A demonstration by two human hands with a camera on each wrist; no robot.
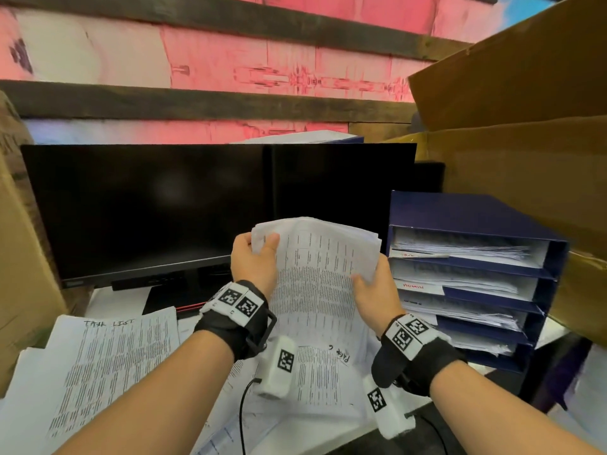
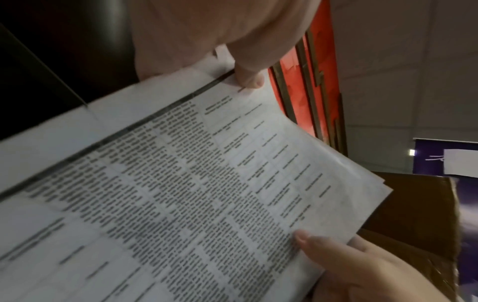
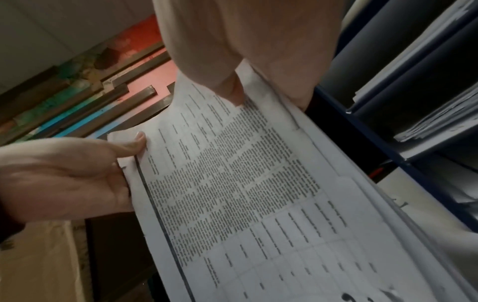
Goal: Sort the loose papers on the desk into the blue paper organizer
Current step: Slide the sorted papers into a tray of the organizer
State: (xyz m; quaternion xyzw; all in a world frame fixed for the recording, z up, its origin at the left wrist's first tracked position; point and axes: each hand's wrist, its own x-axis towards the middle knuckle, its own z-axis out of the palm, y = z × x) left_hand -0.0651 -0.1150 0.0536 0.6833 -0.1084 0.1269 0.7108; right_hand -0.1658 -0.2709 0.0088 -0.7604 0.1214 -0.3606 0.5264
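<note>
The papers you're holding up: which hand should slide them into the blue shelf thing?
The right hand, probably. It holds the papers on the edge nearest the blue organizer, which stands to the right. The left hand grips the far edge, by the monitor.

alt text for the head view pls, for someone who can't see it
Both hands, left hand and right hand, hold up a printed sheaf of papers before a dark monitor. The blue paper organizer, its shelves holding papers, stands to the right; more loose papers cover the desk below.
</note>
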